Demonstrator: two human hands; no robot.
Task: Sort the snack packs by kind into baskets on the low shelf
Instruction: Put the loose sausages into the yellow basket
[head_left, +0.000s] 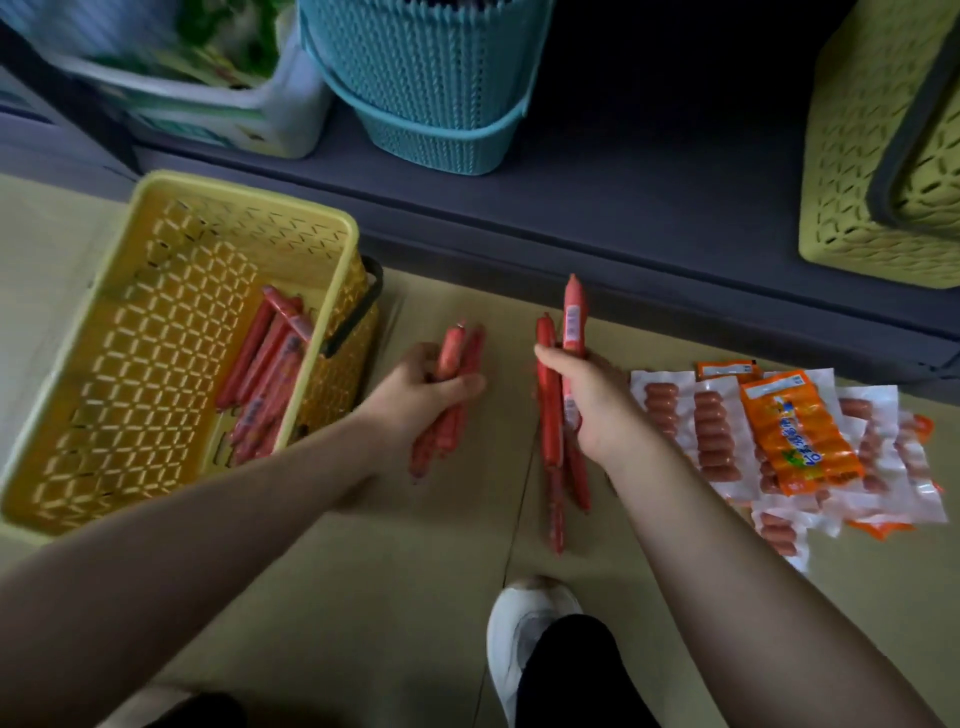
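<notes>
Beige floor runs under everything, and a white shoe (530, 618) stands nearest, just below both grips. Above it the right hand (587, 405) is wrapped round a bundle of long red sausage sticks (550, 431); one stick rides higher than the rest and pokes out well past the top of the grip, while the lower ends trail down toward the floor. That uneven bundle is the likeliest trouble: the raised stick could slide out of the fist if the hand tilts or swings.

Left of that grip, close beside it, the left hand (431, 389) clutches a second bunch of red sticks (452, 384), fingers curled over their middle. These look slick, so a loose stick could drop from the lower end on the way across.

Further left of this grip sits the yellow basket (104, 322) on the floor, already holding more red sticks (265, 374) against its right wall. Its dark handle lies on the side nearest the hand and could catch the bunch.

Right of the right grip lies a heap of flat sausage packs (795, 436); a careless sweep could mix the kinds.

Farthest off, the dark low shelf (623, 171) carries a teal basket (431, 88) and a pale yellow basket (872, 156).
</notes>
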